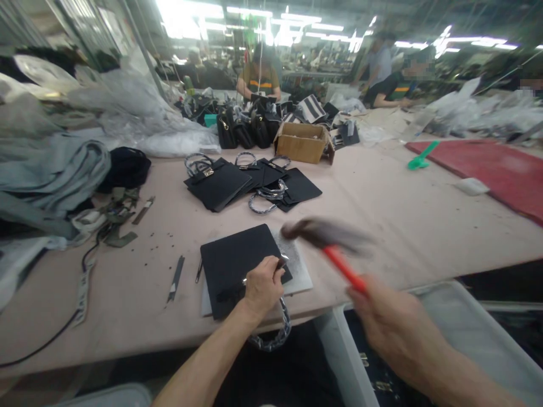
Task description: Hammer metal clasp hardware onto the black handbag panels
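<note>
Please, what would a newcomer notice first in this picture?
First, the blurred, red-handled hammer in the right hand, right of centre. Then the left hand over a black panel at the near edge. Farther back, a red board at far right.

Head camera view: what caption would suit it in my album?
Right hand gripping a red-handled hammer, left hand over a black panel.

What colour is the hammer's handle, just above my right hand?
The handle is red; the head view shows it.
</note>
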`<state>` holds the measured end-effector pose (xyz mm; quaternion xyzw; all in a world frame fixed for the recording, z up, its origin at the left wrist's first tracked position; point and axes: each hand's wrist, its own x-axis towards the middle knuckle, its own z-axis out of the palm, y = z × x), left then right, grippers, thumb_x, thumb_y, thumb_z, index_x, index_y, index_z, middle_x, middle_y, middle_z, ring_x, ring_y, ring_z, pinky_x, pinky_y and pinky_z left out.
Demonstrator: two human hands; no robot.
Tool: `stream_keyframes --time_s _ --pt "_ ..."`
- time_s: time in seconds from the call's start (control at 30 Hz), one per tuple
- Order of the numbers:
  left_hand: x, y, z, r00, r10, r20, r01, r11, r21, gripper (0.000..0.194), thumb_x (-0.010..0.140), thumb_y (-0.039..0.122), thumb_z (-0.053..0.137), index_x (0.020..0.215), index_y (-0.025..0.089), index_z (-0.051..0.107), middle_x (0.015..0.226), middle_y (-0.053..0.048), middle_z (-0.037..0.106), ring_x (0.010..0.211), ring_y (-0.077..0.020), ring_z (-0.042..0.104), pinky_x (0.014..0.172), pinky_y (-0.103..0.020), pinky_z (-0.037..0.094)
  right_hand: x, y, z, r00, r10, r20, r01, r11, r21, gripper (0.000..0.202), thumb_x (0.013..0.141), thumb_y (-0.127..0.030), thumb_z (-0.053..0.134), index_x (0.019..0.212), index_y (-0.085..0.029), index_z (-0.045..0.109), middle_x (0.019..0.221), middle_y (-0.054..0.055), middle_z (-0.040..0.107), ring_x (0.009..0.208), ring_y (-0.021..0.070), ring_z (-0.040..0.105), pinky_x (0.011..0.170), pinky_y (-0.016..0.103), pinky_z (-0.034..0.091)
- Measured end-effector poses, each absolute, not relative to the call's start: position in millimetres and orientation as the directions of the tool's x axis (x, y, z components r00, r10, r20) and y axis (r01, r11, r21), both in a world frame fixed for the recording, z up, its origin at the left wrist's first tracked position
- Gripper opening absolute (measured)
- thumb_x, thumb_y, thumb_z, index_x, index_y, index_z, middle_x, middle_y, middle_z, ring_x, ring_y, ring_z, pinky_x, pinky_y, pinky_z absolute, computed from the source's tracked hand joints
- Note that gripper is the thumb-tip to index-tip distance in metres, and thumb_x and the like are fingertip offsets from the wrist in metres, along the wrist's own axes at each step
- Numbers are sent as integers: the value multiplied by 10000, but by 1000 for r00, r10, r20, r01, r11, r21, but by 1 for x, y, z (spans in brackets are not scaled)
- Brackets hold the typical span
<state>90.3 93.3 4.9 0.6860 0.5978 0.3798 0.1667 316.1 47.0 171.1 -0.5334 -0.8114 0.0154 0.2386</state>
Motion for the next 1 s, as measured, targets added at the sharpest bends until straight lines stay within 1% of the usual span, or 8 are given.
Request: stream_keyframes --time_s 0.1,0.27,0.37,0.47,0.53,0.63,0.77,1.0 --pt "92 94 4 5 948 319 697 -233 678 140 866 68 592 848 207 591 901 -31 683 871 -191 671 761 -275 500 321 55 154 -358 919 167 854 394 -339 376 987 -489 411 710 -245 482 469 -24 484 375 141 398 423 289 253" --pt "90 92 3 0 938 347 640 -266 720 159 872 52 575 909 204 597 940 -36 684 885 -191 673 785 -283 516 347 87 119 -185 979 -85 824 108 -556 409 986 -518 347 710 -236 454 571 -28 489 500 142 476 503 265 379" --pt "88 92 3 -3 938 346 628 -267 730 155 873 63 583 917 210 599 949 -39 683 886 -192 672 790 -285 523 356 112 77 -91 982 -166 858 -7 -513 378 977 -422 324 674 -232 446 538 -32 464 468 139 462 481 256 377" --pt "87 92 5 -1 939 343 638 -264 723 150 867 61 586 895 208 594 929 -37 676 875 -190 667 781 -284 521 352 130 42 -29 993 -111 897 -23 -441 301 953 -338 369 754 -201 549 647 37 576 574 190 556 556 301 438" --pt "87 92 6 2 939 344 646 -263 716 142 874 65 581 885 206 592 922 -37 672 874 -186 663 783 -280 520 341 134 31 -22 999 -32 906 6 -424 247 937 -305 426 953 -158 623 924 139 660 815 253 627 725 378 494" --pt "87 91 6 9 939 343 655 -264 708 126 891 84 573 895 207 601 928 -38 674 885 -183 664 794 -278 525 309 132 26 -218 966 139 862 257 -437 354 922 -281 512 1235 -141 602 1285 195 584 1171 310 556 994 457 444" --pt "88 92 2 -21 942 336 598 -257 759 135 901 108 543 935 198 638 983 -60 705 958 -194 681 868 -307 546 262 118 15 -518 824 232 693 562 -452 402 891 -215 583 1290 -186 616 1329 148 579 1222 301 520 1042 479 417" --pt "30 100 11 -483 875 -37 79 86 993 318 875 433 639 996 142 685 956 -89 742 856 -213 738 769 -350 621 247 111 -1 -493 843 214 692 529 -491 406 857 -184 641 1262 -188 659 1323 154 584 1231 310 511 1031 497 393"
